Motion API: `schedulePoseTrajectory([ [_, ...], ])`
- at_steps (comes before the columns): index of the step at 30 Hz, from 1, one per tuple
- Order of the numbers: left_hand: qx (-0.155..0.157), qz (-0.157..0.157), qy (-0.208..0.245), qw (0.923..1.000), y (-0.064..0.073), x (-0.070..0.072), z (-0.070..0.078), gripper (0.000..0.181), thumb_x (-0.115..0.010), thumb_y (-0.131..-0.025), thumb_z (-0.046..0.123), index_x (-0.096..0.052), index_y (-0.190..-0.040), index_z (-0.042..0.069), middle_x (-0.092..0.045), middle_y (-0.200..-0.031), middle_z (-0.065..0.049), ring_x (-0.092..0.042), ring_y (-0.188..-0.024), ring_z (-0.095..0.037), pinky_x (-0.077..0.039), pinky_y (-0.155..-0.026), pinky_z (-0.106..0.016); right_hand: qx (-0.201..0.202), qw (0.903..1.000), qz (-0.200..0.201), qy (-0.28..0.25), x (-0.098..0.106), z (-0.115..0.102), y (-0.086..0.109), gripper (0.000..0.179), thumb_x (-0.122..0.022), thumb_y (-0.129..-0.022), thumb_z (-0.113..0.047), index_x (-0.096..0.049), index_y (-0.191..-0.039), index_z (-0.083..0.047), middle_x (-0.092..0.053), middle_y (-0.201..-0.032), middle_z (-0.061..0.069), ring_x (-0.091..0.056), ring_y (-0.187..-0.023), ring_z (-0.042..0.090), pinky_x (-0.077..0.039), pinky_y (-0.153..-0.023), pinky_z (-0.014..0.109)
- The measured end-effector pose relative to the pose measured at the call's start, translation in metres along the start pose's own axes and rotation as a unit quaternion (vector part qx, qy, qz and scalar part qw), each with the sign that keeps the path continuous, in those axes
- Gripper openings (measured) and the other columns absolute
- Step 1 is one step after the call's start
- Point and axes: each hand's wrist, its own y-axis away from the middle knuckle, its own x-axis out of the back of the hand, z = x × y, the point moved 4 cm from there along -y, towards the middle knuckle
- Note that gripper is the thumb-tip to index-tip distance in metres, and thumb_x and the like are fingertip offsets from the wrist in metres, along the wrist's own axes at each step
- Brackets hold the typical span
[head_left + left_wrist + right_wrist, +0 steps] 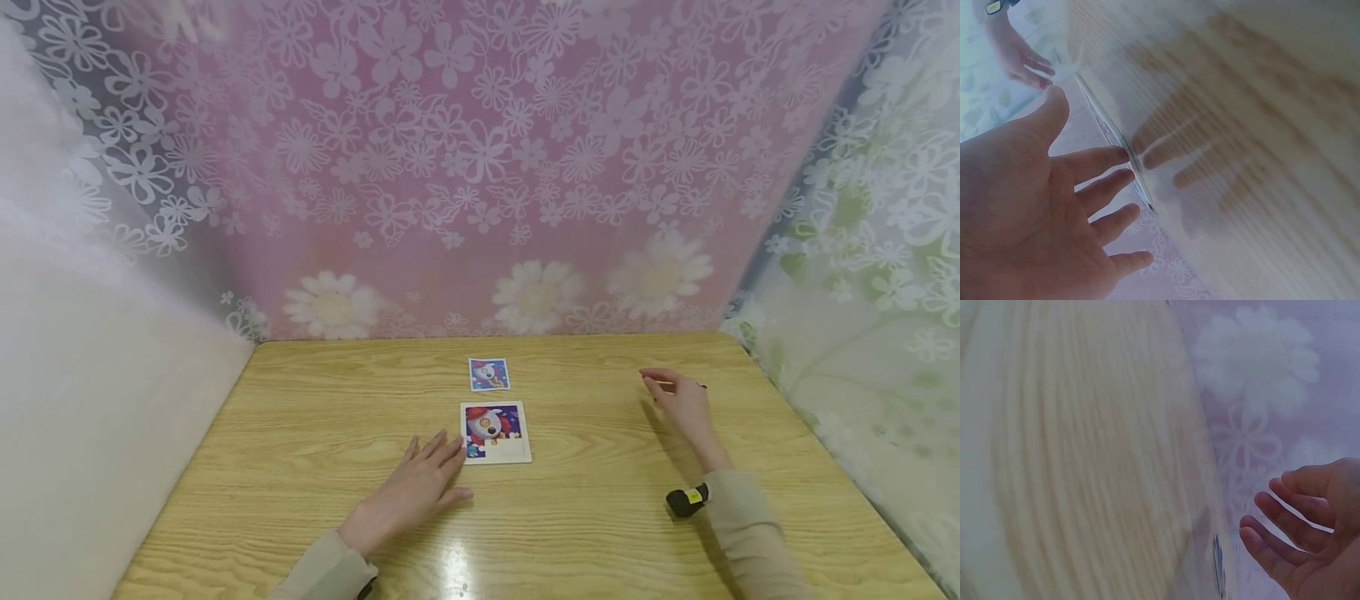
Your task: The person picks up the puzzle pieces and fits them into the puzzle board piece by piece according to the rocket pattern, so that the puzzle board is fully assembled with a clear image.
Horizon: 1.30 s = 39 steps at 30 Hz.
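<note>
A square picture puzzle (492,425) in a white frame lies mid-table, showing a cartoon figure on purple. Its lower right part is bare white. My left hand (416,492) is spread beside it, with fingertips right at the frame's left edge; the left wrist view shows these fingers (1107,222) straight and apart along the thin puzzle frame (1107,125). Over the right part of the table is my right hand (681,408), fingers loosely bent and thumb near the index finger. In the right wrist view no object shows between these fingers (1294,522).
Behind the puzzle lies a small card (489,374) with a similar cartoon picture. The wooden table (337,400) ends at a pink flowered curtain (480,167) at the back, with pale hangings on both sides. A black wrist camera (686,501) sits at the right cuff.
</note>
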Motion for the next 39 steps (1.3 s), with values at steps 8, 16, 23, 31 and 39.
schedulePoseTrajectory([
  [8,-0.005,0.004,0.007,1.0000,0.000,0.002,0.001,0.066,-0.052,-0.103,0.048,-0.048,-0.149,0.001,-0.041,-0.159,-0.014,-0.029,-0.150,-0.039,-0.022,-0.117,-0.067,-0.042,0.9970,-0.037,0.054,0.019,0.023,0.000,0.039,-0.058,-0.105,-0.023,-0.063,-0.132,0.005,-0.065,-0.124,0.032,-0.065,-0.109,0.048,-0.057,-0.079,0.053],
  [16,-0.005,0.003,0.005,1.0000,-0.001,0.001,0.000,0.066,-0.051,-0.103,0.050,-0.048,-0.150,0.003,-0.041,-0.159,-0.013,-0.029,-0.150,-0.039,-0.021,-0.117,-0.067,-0.032,0.9869,-0.094,0.127,0.020,0.028,-0.004,0.030,-0.068,-0.096,-0.006,-0.067,-0.121,0.009,-0.070,-0.108,0.029,-0.067,-0.097,0.044,-0.054,-0.079,0.057],
  [23,0.001,-0.002,0.011,0.9999,-0.002,0.000,-0.002,0.067,-0.051,-0.103,0.050,-0.047,-0.151,0.004,-0.040,-0.160,-0.012,-0.028,-0.151,-0.037,-0.019,-0.119,-0.066,-0.031,0.9825,-0.120,0.140,0.018,0.033,-0.007,0.026,-0.070,-0.095,-0.007,-0.070,-0.116,0.008,-0.071,-0.102,0.025,-0.067,-0.093,0.042,-0.054,-0.078,0.057],
  [31,-0.003,-0.003,0.014,0.9999,-0.002,0.003,-0.001,0.066,-0.052,-0.103,0.048,-0.047,-0.150,0.002,-0.041,-0.159,-0.014,-0.028,-0.150,-0.038,-0.020,-0.118,-0.066,-0.013,0.9866,-0.106,0.124,0.019,0.035,-0.006,0.022,-0.074,-0.092,-0.008,-0.069,-0.108,0.005,-0.069,-0.096,0.022,-0.067,-0.089,0.041,-0.054,-0.073,0.055],
  [39,-0.005,-0.007,0.005,0.9999,-0.002,0.003,0.000,0.066,-0.052,-0.103,0.049,-0.047,-0.151,0.003,-0.040,-0.159,-0.013,-0.028,-0.151,-0.038,-0.020,-0.118,-0.067,-0.021,0.9937,-0.063,0.090,0.020,0.035,-0.003,0.014,-0.068,-0.096,-0.008,-0.072,-0.107,0.001,-0.071,-0.103,0.024,-0.068,-0.092,0.043,-0.056,-0.071,0.052],
])
